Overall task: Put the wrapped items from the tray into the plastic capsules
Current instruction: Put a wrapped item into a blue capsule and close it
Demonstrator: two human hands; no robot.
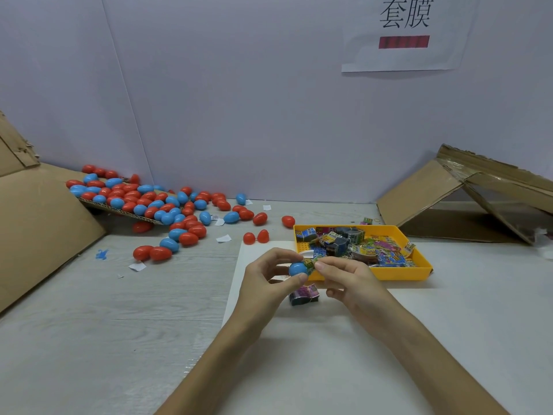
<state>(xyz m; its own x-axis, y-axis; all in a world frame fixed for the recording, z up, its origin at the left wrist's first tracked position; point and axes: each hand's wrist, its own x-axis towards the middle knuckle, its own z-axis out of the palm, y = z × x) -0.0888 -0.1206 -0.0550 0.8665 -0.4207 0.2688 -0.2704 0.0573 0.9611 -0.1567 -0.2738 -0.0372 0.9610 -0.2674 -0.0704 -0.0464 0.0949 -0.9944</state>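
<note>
Both forearms reach in from six o'clock and meet over a white rectangular sheet [263, 324] on the pale grey table [104, 324]. The left hand [266, 277] is turned palm inward. Its fingers arch over and its thumb comes up under a round blue plastic capsule half [297, 269], gripping it with the open mouth facing three o'clock. The right hand [350, 278] meets it from three o'clock. Thumb and forefinger pinch a small wrapped item in green and yellow printed foil [310, 262], held right at the capsule's mouth, while the remaining fingers are curled loosely beneath. How far the item sits inside the capsule cannot be told.

Directly below the hands, at six o'clock from the capsule, a purple and black wrapped packet [302, 295] lies on the sheet. At two o'clock from the hands sits a shallow yellow plastic tray [395, 273], holding a heap of multicoloured wrapped items [350, 244]. At eleven o'clock, near the sheet's far edge, two red capsule halves [256, 237] stand side by side. Farther off at ten o'clock, a spread of closed red and blue egg-shaped capsules [155, 202] spills from a brown cardboard flap [39, 223] onto the table.
</note>
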